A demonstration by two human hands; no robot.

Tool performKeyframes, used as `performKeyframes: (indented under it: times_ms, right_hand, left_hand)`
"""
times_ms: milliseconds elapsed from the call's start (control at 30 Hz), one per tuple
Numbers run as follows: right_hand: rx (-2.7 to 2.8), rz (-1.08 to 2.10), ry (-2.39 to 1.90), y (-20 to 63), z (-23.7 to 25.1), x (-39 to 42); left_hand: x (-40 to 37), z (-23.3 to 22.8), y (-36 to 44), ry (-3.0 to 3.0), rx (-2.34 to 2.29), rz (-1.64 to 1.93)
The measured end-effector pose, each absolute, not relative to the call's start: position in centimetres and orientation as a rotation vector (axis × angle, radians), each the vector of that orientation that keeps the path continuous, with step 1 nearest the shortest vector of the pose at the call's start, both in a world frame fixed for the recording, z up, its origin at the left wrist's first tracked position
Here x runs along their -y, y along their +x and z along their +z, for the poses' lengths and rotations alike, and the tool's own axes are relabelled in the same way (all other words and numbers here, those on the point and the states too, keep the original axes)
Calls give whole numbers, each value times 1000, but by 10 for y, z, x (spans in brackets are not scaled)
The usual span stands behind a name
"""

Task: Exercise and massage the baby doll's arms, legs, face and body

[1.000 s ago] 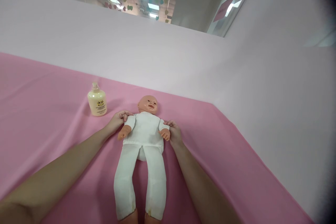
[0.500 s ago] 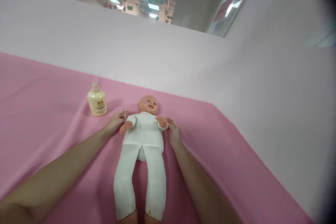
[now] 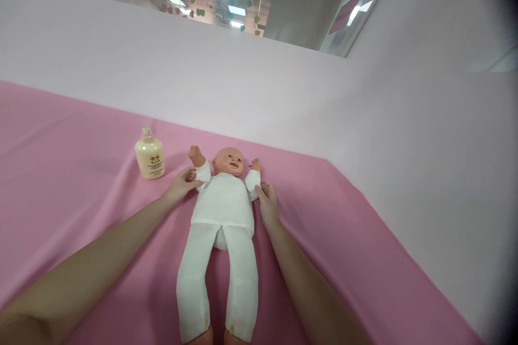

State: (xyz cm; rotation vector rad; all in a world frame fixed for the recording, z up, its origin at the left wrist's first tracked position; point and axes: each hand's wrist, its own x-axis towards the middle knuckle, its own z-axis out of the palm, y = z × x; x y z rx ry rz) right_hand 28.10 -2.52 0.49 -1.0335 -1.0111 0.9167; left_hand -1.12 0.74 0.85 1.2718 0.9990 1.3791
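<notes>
From my seat I see the doll point(image 3: 222, 199) on its back on the pink cloth point(image 3: 81, 172), a little toward seven o'clock of the middle of my view, head at twelve and feet at six, and its arms are what has just changed. Half a second ago the forearm on my left slanted down toward eight and the other folded in over the chest; now the first points to eleven and the second to about twelve, so both plastic hands sit up beside the head. I read that as the raised half of an arm movement, the two sides roughly matched. The left hand point(image 3: 182, 183), at nine from the chest, has thumb and fingers closed round one white sleeve near the elbow; the right hand point(image 3: 267, 199), at three, pinches the other sleeve the same way, though some fingertips are hidden from me. Both have hardly shifted. The doll looks soft in the body, its white top smooth, the trouser legs slightly bent with brownish stains at the cuffs, the bald head glossy. The cream pump bottle point(image 3: 150, 159) stands upright at ten o'clock from the chest, apart from everything, unmoved.
</notes>
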Motion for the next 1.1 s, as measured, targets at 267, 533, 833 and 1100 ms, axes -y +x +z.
performKeyframes:
  times_ms: [267,533,833,1100]
  right_hand:
    - [991,848,-1117,283,-1,21]
    - [1049,785,-1180,285,-9,19]
    - [1152,720,-1265,287,-10,19]
    - [1169,717,-1292,287,-9,20]
  left_hand:
    - [-5,9,-15,1351,-1193,1350]
    - [-4,-1,-14,1419,-1269,1430]
    - [-2,1,-14,1504,-1311,1338]
    - [1,4,-13,1548,-1337,1234]
